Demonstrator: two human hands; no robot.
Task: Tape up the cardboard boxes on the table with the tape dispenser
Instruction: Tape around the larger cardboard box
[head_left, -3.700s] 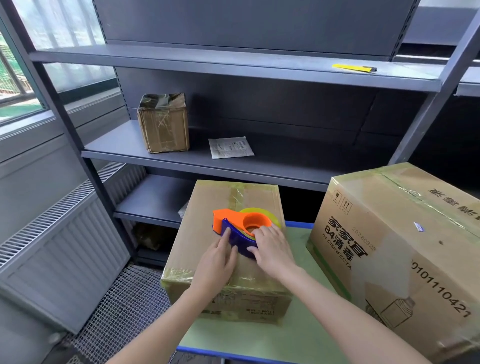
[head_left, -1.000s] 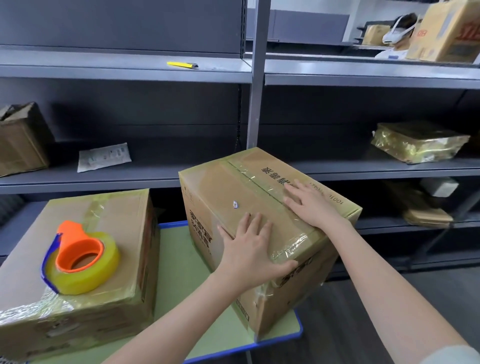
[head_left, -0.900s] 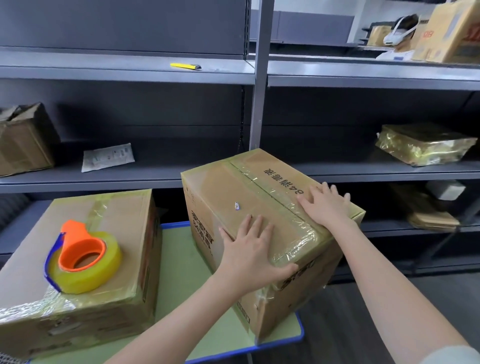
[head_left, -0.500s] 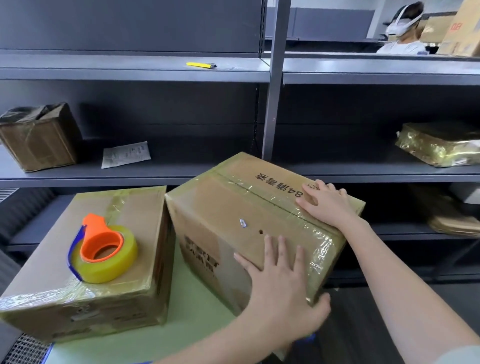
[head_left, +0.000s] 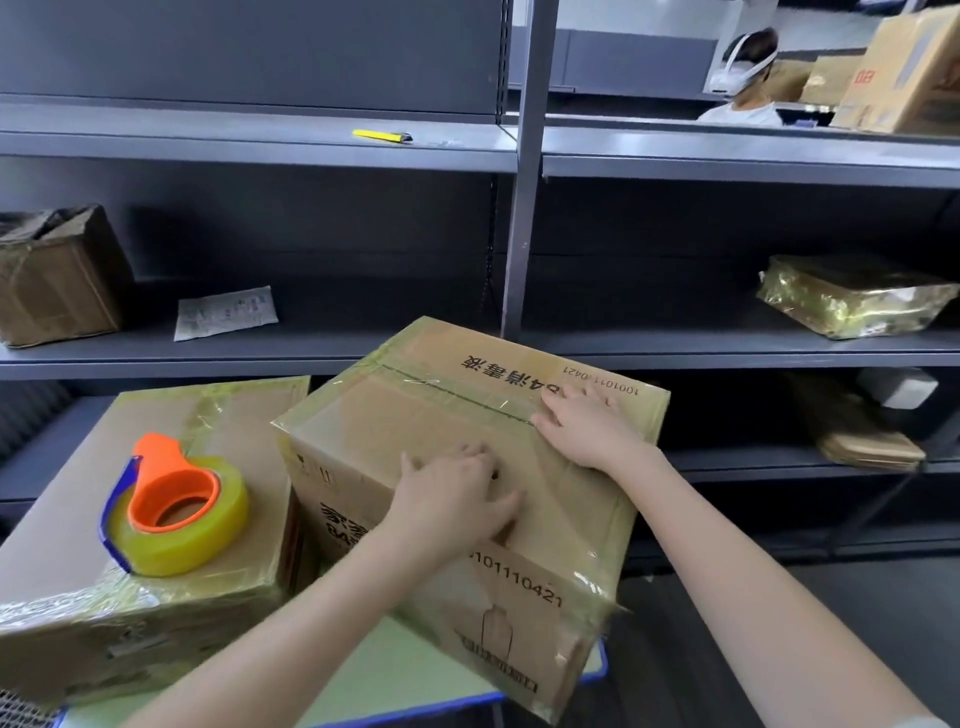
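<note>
Two taped cardboard boxes stand on a green table (head_left: 395, 670). The right box (head_left: 405, 415) carries black print and sits turned at an angle, its near corner past the table's front edge. My left hand (head_left: 457, 493) lies on its near top edge, fingers curled over it. My right hand (head_left: 587, 426) presses flat on the top by the taped centre seam. On the left box (head_left: 62, 525) rests the tape dispenser (head_left: 171, 509), orange and blue with a yellowish tape roll, touched by neither hand.
Grey metal shelving (head_left: 514, 260) runs behind the table. It holds a small worn box (head_left: 57, 275), a paper sheet (head_left: 223, 312), a yellow utility knife (head_left: 382, 135) and a tape-wrapped parcel (head_left: 852, 296). A person in a headset (head_left: 743, 67) sits beyond the shelves, top right.
The right box has been turned on the table and now sits closer to the left box. My left hand moved from its near side up onto the top edge.
</note>
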